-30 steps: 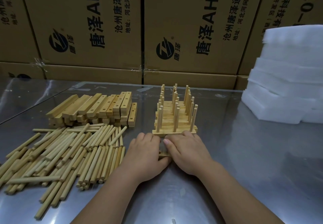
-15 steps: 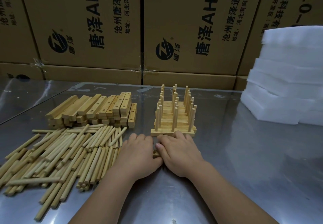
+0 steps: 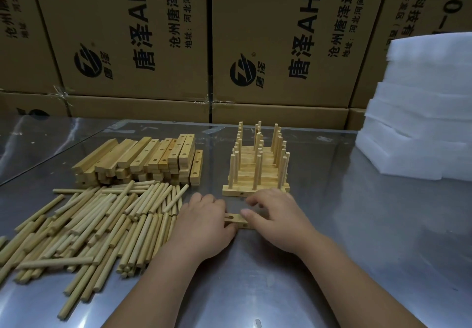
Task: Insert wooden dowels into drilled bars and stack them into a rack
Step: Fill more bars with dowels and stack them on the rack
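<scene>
Gripping 1 drilled bar (image 3: 236,220), 2 holes showing, flat on steel table (image 3: 357,238): w/ L hand (image 3: 204,225) curled over left end, w/ R hand (image 3: 278,221) clamped on right end, thumb on top. Just behind, 1 rack (image 3: 256,171), 3 upright dowels per row. Left: loose dowels (image 3: 89,225), too many to count, plus 1 stack of bars (image 3: 143,159). Right: 1 pile of white foam sheets (image 3: 421,123).
</scene>
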